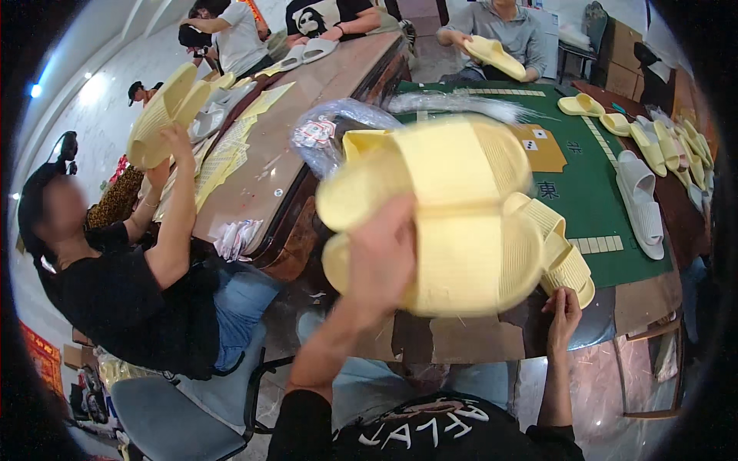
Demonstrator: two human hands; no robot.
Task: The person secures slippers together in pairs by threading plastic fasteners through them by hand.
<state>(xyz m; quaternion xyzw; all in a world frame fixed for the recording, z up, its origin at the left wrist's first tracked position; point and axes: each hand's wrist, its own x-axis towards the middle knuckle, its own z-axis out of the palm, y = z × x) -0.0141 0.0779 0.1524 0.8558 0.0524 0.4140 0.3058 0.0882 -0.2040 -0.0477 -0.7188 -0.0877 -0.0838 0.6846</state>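
My left hand [382,257] is closed on a pair of pale yellow slippers [453,261], raised in front of me and smeared by motion. The two lie side by side, their ribbed straps toward me. At the table's near edge, my right hand [565,311] has its fingers together on the near end of another yellow slipper [570,275]. A second yellow slipper [538,219] lies just beyond that one, partly covered by the raised pair. Behind the raised pair, a yellow piece [363,144] shows beside clear plastic wrap [346,115].
On the green table mat [569,177] lie white tiles [596,245], a grey slipper [644,211] and several yellow slippers [653,146]. Seated at left, a co-worker [131,284] lifts yellow slippers [165,115]; across the table another person holds a yellow slipper [496,55]. An office chair [184,407] stands at my left.
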